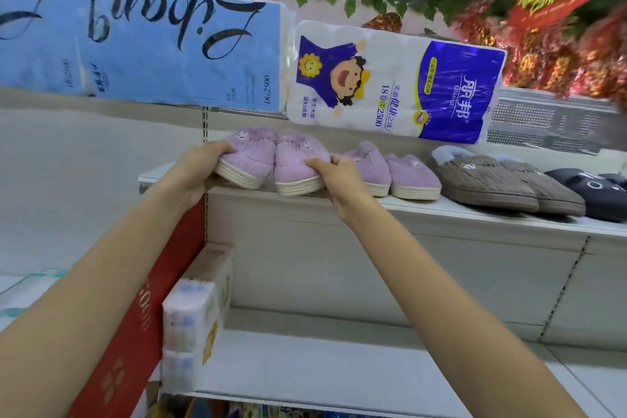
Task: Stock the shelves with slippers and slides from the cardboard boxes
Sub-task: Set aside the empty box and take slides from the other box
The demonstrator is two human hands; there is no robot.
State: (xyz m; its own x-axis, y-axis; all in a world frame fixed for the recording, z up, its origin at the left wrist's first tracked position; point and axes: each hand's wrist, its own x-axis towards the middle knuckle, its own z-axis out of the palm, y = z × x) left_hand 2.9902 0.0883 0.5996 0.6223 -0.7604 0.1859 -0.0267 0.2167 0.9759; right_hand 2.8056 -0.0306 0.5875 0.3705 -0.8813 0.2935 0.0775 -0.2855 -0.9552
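A pair of purple fluffy slippers (271,159) with cream soles sits at the left end of the white upper shelf (441,209), toes toward me. My left hand (200,163) grips the toe of the left slipper, fingers curled over its top. At the toe of the right slipper, my right hand (339,176) holds on the same way. A second purple pair (390,170) stands just to the right, then a brown pair (492,180) and a dark grey pair (597,190).
Toilet-paper packs, a light blue one (142,44) and a white and blue one (390,85), hang over the slippers from the top shelf. A tissue pack (193,316) stands at the left of the lower shelf (339,366). A red panel (142,316) borders the left.
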